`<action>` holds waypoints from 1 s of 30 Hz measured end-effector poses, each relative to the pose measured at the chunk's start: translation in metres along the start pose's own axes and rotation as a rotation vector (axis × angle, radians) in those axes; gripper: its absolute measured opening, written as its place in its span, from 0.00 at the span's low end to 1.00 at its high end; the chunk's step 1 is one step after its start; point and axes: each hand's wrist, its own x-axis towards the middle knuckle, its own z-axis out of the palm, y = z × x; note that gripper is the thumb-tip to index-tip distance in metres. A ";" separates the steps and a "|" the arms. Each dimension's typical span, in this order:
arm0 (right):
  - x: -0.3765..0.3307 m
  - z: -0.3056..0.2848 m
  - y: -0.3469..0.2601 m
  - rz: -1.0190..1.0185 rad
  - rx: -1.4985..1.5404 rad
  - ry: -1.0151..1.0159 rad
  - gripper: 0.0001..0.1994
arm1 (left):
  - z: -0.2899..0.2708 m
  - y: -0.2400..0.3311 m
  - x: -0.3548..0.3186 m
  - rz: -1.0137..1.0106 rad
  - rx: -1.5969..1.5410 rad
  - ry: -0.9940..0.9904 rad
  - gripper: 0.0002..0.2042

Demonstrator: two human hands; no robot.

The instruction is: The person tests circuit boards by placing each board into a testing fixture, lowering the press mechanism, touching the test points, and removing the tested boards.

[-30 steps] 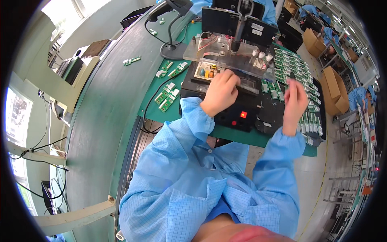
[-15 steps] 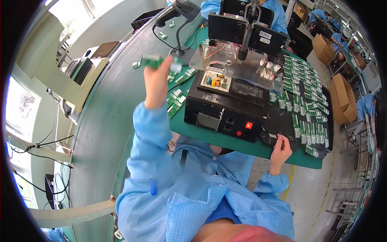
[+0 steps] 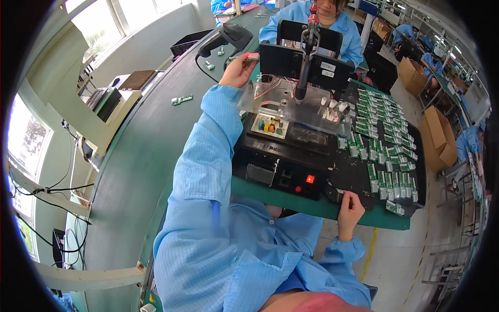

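Observation:
My left hand (image 3: 237, 72) reaches to the far side of the bench. Its fingers are closed on a small circuit board (image 3: 251, 56), which shows a red glow on its face. Just above that board is the head of a dark handheld scanner (image 3: 234, 37) on a stand. My right hand (image 3: 351, 210) is at the near edge, thumb and fingers pinched beside a small dark piece with a white patch (image 3: 339, 191); what they grip, if anything, is too small to tell. Between my hands stands a black test fixture (image 3: 283, 179) with a lit red button and a clear plate (image 3: 304, 111).
Rows of green circuit boards (image 3: 387, 151) lie on a black tray at the right. A toggle clamp (image 3: 306, 47) rises over the fixture. One loose board (image 3: 182, 100) lies left on the green bench. A person in blue (image 3: 343, 34) sits opposite; cardboard boxes (image 3: 439, 138) stand beyond.
My left hand has moved right and away from me, bringing the circuit board beneath the scanner, where a red glow now shows on it. My right hand remains pinched near the bench edge.

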 end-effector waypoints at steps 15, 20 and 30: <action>-0.001 0.003 0.008 0.006 -0.073 0.024 0.05 | -0.116 0.050 -0.032 -0.021 0.375 0.153 0.08; 0.001 0.006 0.008 -0.092 -0.085 0.014 0.08 | -0.189 0.108 -0.071 -0.086 1.166 0.375 0.09; 0.004 0.005 -0.014 -0.081 -0.055 0.014 0.05 | -0.348 0.215 -0.134 -0.483 1.914 0.339 0.25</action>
